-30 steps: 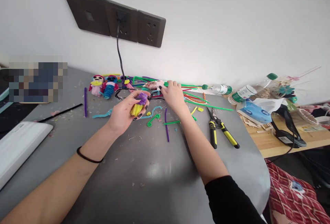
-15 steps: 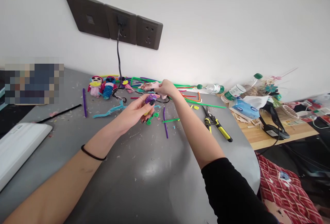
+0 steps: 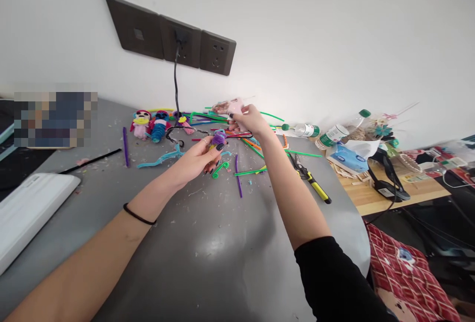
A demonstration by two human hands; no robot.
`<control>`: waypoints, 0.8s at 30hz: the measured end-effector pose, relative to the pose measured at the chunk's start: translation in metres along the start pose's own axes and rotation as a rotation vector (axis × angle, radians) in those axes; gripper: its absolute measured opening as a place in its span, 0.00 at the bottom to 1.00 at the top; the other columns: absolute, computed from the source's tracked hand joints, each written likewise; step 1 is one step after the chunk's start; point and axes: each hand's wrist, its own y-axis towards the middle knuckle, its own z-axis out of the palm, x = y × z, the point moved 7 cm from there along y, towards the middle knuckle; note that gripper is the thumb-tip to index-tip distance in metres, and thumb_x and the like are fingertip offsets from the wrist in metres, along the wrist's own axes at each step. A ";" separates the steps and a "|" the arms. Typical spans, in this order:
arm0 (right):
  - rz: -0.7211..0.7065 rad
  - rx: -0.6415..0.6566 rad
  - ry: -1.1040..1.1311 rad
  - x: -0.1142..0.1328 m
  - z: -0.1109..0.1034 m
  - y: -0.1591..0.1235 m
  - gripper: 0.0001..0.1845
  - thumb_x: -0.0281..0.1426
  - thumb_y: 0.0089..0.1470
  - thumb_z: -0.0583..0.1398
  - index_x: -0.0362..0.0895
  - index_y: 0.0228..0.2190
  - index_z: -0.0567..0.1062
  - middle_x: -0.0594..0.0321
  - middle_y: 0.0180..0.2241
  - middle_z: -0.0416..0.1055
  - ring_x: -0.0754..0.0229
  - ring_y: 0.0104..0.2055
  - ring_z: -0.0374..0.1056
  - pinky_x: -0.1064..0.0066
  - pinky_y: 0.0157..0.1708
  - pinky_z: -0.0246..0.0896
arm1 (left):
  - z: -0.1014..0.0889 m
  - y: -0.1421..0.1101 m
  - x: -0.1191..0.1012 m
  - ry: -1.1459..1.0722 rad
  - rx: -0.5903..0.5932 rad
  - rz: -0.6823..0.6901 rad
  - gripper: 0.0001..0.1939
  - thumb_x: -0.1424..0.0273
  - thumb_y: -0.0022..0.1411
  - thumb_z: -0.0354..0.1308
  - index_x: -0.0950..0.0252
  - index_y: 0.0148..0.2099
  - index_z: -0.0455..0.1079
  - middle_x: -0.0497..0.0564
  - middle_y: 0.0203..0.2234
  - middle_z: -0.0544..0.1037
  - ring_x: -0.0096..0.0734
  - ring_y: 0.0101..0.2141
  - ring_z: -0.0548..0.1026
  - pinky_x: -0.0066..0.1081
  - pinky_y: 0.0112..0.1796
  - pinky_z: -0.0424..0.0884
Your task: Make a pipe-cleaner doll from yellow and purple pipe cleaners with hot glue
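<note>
My left hand (image 3: 196,158) is closed around a small purple and yellow pipe-cleaner figure (image 3: 218,138), held a little above the grey table (image 3: 208,243). My right hand (image 3: 249,120) grips a pink glue gun (image 3: 230,108) lifted off the table, its nozzle pointing left. The gun's black cord (image 3: 177,89) runs up to a dark wall socket (image 3: 183,40). Loose pipe-cleaner pieces in green, purple, blue and red (image 3: 237,176) lie scattered under and beyond both hands.
Finished pipe-cleaner dolls (image 3: 150,124) stand at the back by the wall. Yellow-handled cutters (image 3: 309,178) lie right of my right arm. Plastic bottles (image 3: 334,136), a tissue pack (image 3: 349,156) and clutter crowd a wooden surface at right. A white device (image 3: 29,208) sits at left.
My right hand has taken hold of the glue gun and raised it off the table. My left hand has shifted right and turned the figure toward the gun.
</note>
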 end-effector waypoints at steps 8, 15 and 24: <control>-0.268 -0.220 0.178 0.014 -0.047 -0.060 0.21 0.41 0.48 0.72 0.45 0.35 0.71 0.67 0.28 0.70 0.63 0.28 0.66 0.73 0.26 0.63 | 0.000 -0.002 -0.002 0.107 -0.082 -0.076 0.16 0.58 0.65 0.58 0.61 0.49 0.62 0.40 0.22 0.62 0.28 0.24 0.60 0.29 0.27 0.57; -0.344 -0.230 0.118 0.012 -0.056 -0.082 0.15 0.27 0.46 0.68 0.45 0.37 0.73 0.64 0.32 0.75 0.60 0.32 0.68 0.69 0.30 0.65 | 0.007 -0.001 -0.003 0.142 -0.011 0.004 0.14 0.57 0.63 0.57 0.61 0.42 0.64 0.43 0.25 0.65 0.27 0.24 0.63 0.29 0.26 0.59; -0.152 0.092 0.448 -0.017 -0.043 -0.071 0.15 0.30 0.44 0.70 0.45 0.35 0.74 0.70 0.22 0.69 0.67 0.20 0.58 0.73 0.19 0.53 | 0.001 -0.002 -0.006 0.129 -0.050 0.028 0.14 0.58 0.66 0.58 0.62 0.47 0.66 0.48 0.32 0.73 0.30 0.27 0.69 0.30 0.27 0.65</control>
